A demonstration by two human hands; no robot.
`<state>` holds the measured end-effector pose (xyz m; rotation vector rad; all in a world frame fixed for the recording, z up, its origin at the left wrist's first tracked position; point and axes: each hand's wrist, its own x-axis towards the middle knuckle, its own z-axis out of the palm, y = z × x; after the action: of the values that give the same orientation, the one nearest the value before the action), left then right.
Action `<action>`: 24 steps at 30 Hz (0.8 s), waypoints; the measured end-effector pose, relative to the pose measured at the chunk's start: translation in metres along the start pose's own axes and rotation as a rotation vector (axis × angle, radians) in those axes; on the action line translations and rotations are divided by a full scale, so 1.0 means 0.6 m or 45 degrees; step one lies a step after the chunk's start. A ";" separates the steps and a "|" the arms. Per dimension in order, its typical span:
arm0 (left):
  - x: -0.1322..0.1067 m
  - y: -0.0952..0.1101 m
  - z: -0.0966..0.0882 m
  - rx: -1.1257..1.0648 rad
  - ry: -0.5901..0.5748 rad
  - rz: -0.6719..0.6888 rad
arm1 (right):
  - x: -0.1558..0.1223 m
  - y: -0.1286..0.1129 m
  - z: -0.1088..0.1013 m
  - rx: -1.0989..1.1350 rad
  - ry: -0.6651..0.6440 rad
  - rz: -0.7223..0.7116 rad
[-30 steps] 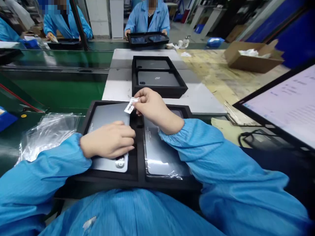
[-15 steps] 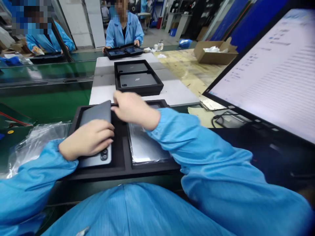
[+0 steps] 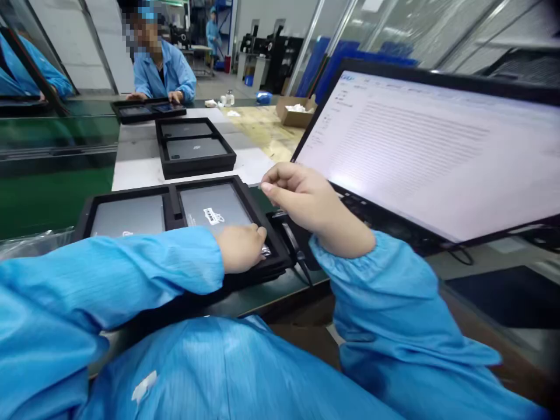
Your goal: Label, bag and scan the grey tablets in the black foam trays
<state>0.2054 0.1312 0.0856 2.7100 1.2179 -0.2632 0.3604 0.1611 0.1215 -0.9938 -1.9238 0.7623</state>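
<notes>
Your left hand (image 3: 242, 248), curled, grip unclear, overlies the labelled tablet (image 3: 230, 201) in the right compartment of the black tray (image 3: 175, 203); your right hand (image 3: 301, 198) hovers near the monitor (image 3: 420, 157), any pinch indiscernible.

Ambient light even, moderately bright. Monitor (image 3: 420, 151) at two o'clock glows pale, print illegible, glare strongest toward its eight o'clock corner. Distant person (image 3: 213, 35) at eleven soft-edged. Sleeves (image 3: 406, 315) distorted at four and eight.
</notes>
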 end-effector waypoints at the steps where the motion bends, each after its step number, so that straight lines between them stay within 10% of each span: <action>1: 0.014 0.013 -0.001 0.002 -0.031 -0.019 | -0.002 0.002 0.003 0.040 -0.003 0.010; 6: 0.004 -0.040 0.001 -0.121 -0.008 -0.067 | -0.012 0.017 0.011 0.128 -0.033 0.060; 13: -0.139 -0.188 0.022 -0.385 0.461 -0.563 | 0.027 0.070 0.057 0.270 -0.091 0.480; 24: -0.174 -0.183 0.055 -0.442 0.815 -0.279 | 0.089 0.124 0.174 0.134 -0.208 0.627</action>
<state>0.0514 0.1204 0.0690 2.4121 1.5294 0.7779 0.2776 0.2299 0.0338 -1.3960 -1.7651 1.2426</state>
